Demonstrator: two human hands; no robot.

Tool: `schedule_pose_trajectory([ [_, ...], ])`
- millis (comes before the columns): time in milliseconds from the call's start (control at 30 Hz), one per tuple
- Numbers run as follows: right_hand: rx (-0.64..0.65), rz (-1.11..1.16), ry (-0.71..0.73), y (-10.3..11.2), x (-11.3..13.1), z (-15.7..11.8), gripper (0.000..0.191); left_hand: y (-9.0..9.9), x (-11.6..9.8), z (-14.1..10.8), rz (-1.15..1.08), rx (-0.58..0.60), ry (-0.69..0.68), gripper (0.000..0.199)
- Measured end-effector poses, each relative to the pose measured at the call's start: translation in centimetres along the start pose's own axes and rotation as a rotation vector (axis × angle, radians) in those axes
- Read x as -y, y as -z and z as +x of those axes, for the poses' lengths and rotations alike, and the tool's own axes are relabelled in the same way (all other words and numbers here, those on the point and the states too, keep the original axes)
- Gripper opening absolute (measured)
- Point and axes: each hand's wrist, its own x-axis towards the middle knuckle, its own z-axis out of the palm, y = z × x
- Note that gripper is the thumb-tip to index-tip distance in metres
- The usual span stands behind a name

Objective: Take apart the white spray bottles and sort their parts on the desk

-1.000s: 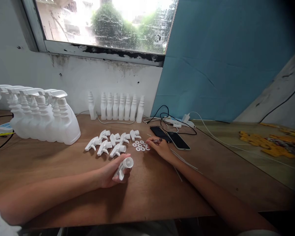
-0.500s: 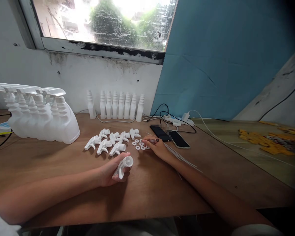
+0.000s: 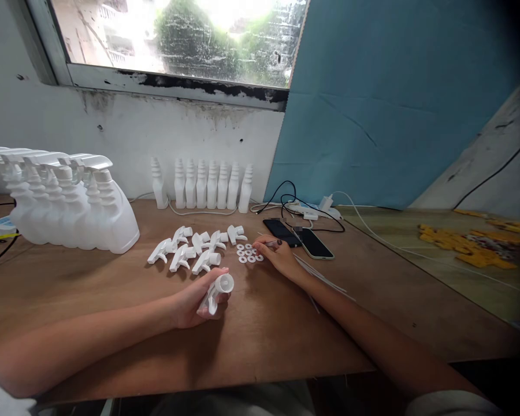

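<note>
My left hand is wrapped round a white trigger sprayer head, its round collar turned up towards me. My right hand is closed on a thin pen-like tool whose kind I cannot make out. Its fingertips are at the right side of a small cluster of flat white ring washers lying on the table, and partly cover that side. Several more white trigger sprayer heads lie on their sides in a loose group beyond my left hand.
Large white bottles with trigger tops stand in a row at left. Small white bottles line the wall. Two phones, thin white tubes and a power strip with cables lie to the right on the brown table.
The leftmost washers have shifted right and up, so the rings now lie closer together in rows. My left hand holds the sprayer head in nearly the same place.
</note>
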Motion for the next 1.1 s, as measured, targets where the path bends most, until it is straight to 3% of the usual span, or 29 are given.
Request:
schedule_pose_trajectory([
  [233,-0.076,-0.039,-0.017,-0.1,0.5,-0.4,0.041,-0.1,-0.1,0.0,-0.002,0.007,0.003,0.036],
  [500,-0.217,-0.144,-0.034,1.2,0.1,0.2,0.042,0.1,0.0,0.0,-0.002,0.009,0.0,0.036],
  [1100,-0.063,-0.118,0.024,0.2,-1.1,0.5,0.038,0.1,0.0,0.1,0.013,0.003,-0.005,0.035],
])
